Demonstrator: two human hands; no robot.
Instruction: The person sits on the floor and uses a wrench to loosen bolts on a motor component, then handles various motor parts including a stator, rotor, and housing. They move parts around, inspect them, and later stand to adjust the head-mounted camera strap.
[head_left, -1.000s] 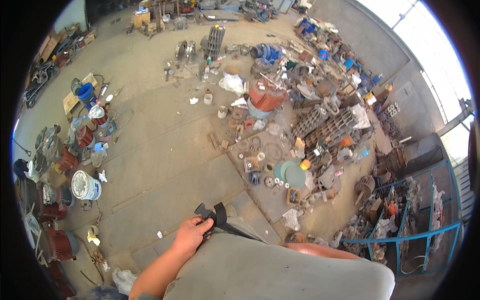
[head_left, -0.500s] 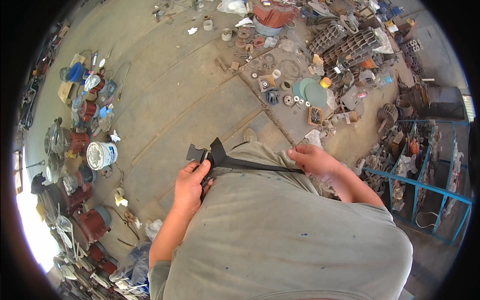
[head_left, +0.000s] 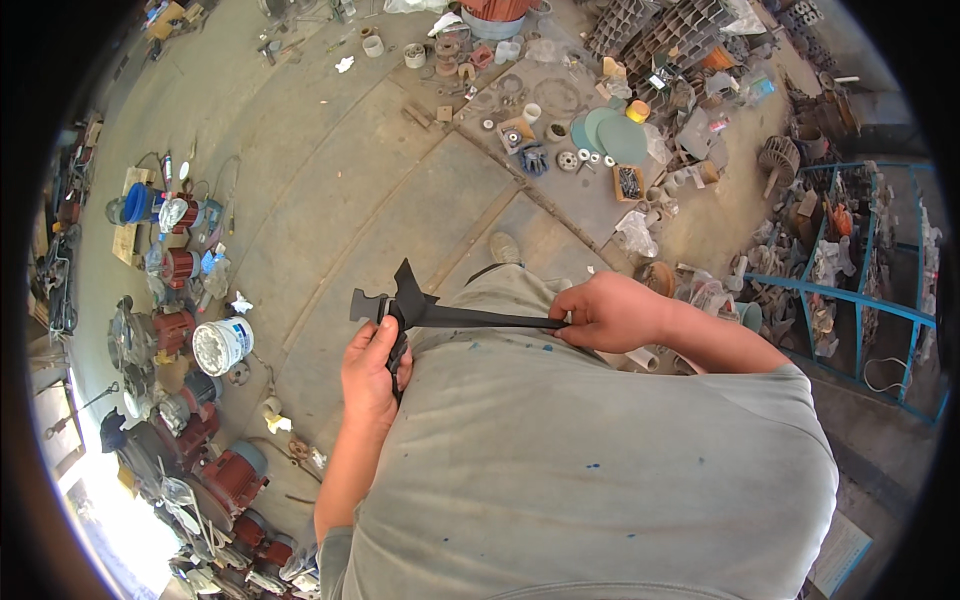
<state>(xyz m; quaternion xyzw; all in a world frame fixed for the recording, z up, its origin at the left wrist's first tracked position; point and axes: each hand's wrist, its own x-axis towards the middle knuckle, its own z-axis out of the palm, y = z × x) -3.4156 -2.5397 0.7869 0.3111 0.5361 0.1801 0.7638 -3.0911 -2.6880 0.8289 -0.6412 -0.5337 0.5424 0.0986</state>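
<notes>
Level in front of my shirt I hold a long black piece with a flat tapering bar (head_left: 485,318). Its left end has a notched tab and a pointed fin; I cannot make out its exact kind. My left hand (head_left: 372,370) wraps round this end, thumb on top, with a black part running down by the fingers. At the narrow right end, my right hand (head_left: 607,312) pinches the tip between thumb and curled fingers. The tip itself is hidden in the fingers.
Below and left stands a white bucket (head_left: 222,346) beside red motors (head_left: 235,476). Ahead on the floor lie round green discs (head_left: 620,137) and a small box of metal parts (head_left: 628,184). A blue metal rack (head_left: 850,296) rises at the right. A shoe (head_left: 505,247) shows below me.
My right hand has come in leftward and turned, its fingers now curled round the bar's tip. The bar lies more level. The whole view has shifted slightly.
</notes>
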